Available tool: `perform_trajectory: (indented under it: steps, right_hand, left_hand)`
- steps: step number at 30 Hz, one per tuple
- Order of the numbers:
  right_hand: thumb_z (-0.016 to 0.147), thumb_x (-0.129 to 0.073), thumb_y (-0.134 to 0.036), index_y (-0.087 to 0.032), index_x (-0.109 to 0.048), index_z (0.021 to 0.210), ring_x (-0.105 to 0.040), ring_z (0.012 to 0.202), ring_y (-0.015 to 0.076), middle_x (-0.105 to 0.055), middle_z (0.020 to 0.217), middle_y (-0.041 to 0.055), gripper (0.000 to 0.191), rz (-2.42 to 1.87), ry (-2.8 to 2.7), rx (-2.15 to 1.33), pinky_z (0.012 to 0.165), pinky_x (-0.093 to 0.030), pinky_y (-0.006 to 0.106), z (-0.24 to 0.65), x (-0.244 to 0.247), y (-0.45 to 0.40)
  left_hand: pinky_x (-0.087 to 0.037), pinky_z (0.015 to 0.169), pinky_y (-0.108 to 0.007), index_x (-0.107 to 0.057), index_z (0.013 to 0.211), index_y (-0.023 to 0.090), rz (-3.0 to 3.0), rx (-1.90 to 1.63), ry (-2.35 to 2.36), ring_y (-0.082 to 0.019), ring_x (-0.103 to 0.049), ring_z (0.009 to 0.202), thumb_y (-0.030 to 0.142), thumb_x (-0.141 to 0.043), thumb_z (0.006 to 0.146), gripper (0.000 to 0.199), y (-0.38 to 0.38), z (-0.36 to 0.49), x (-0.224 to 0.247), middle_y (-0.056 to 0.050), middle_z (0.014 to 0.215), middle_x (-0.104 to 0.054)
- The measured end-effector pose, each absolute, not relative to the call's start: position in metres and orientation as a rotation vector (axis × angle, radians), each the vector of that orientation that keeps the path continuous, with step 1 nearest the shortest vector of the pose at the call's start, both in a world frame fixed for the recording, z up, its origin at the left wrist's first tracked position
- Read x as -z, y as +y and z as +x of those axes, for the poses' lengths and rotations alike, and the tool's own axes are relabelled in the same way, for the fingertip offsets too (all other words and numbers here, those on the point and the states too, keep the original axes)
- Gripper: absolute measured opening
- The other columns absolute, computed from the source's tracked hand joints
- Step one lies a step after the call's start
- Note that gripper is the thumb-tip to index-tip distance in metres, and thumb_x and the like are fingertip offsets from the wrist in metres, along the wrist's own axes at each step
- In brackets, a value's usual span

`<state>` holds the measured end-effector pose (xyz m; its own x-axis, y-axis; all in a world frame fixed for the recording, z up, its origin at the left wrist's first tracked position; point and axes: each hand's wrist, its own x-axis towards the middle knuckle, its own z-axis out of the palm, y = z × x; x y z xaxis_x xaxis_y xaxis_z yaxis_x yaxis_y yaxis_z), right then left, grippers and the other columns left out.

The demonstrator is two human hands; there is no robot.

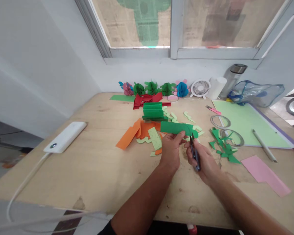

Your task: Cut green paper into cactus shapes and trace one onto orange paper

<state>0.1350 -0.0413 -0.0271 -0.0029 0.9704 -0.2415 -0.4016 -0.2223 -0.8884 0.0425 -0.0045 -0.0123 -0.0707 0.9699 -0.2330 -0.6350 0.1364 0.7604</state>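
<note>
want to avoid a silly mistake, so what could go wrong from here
The left hand grips the green strip close to the scissors in the right hand, so a slip might nick a fingertip.

Pale green cutouts lie loose just past the strip and could be brushed aside or creased.

A snipped green bit could get lost among the matching green scraps beside the right hand.

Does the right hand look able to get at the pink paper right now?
Probably yes: the pink paper lies nearby, with only some green scraps near the way. The right hand holds scissors, though, so it may need to put them down first.
</note>
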Motion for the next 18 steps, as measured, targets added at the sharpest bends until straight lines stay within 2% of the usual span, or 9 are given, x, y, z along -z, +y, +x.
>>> perform_trajectory:
  steps: [7,11,18]
  right_hand:
    - [0.077,-0.066,-0.056,-0.016,-0.060,0.067,-0.032,0.040,0.0038,-0.049,0.052,-0.0032,0.042,-1.001,-0.719,-1.523,0.038,-0.021,0.019,0.1326,0.0269,-0.0417]
    - [0.080,-0.064,-0.053,-0.016,-0.063,0.074,-0.032,0.039,0.0038,-0.049,0.052,-0.0040,0.037,-0.944,-0.715,-1.535,0.039,-0.021,0.019,0.1329,0.0302,-0.0419]
    - [0.077,-0.067,-0.054,-0.016,-0.061,0.071,-0.030,0.039,0.0038,-0.047,0.050,-0.0053,0.038,-0.935,-0.710,-1.524,0.038,-0.019,0.019,0.1315,0.0298,-0.0416]
  left_hand:
    - [-0.040,0.051,-0.020,-0.059,0.059,0.014,0.522,-1.369,0.779,-0.007,-0.048,0.047,0.026,-0.074,0.061,0.020,-0.0116,0.0477,0.0039,0.003,0.051,-0.052]
    - [-0.041,0.052,-0.020,-0.059,0.060,0.014,0.509,-1.405,0.783,-0.007,-0.048,0.048,0.025,-0.075,0.060,0.019,-0.0112,0.0477,0.0035,0.002,0.052,-0.052]
    - [-0.041,0.051,-0.021,-0.058,0.060,0.014,0.525,-1.412,0.774,-0.008,-0.049,0.049,0.024,-0.073,0.062,0.017,-0.0110,0.0487,0.0048,0.002,0.053,-0.053]
